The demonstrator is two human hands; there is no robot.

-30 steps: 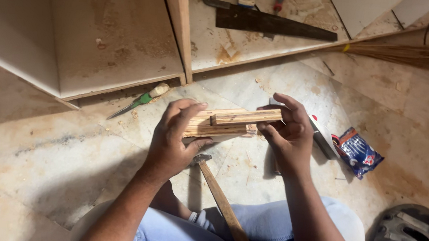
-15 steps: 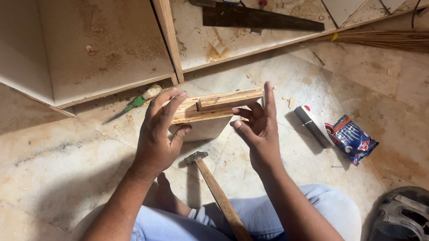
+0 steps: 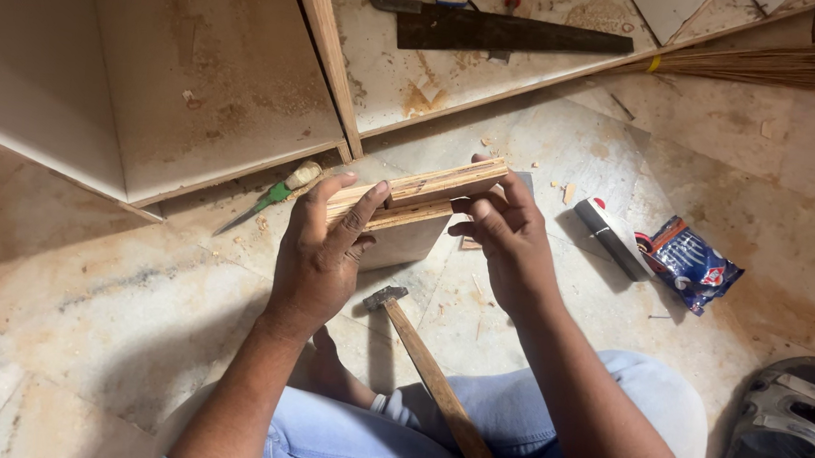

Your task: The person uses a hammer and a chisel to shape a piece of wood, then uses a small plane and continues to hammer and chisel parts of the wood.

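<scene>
I grip the stacked plywood strips (image 3: 419,200) with left hand (image 3: 323,252) and right hand (image 3: 506,235); edges should sit flush (hammer (image 3: 427,372) lies below).

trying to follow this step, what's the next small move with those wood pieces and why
Probably slide the upper plywood strip flush with the piece below. Its right end juts past the lower one, and both the left hand and right hand pinch the stack edge-up. The hammer lies untouched on the floor.
</scene>
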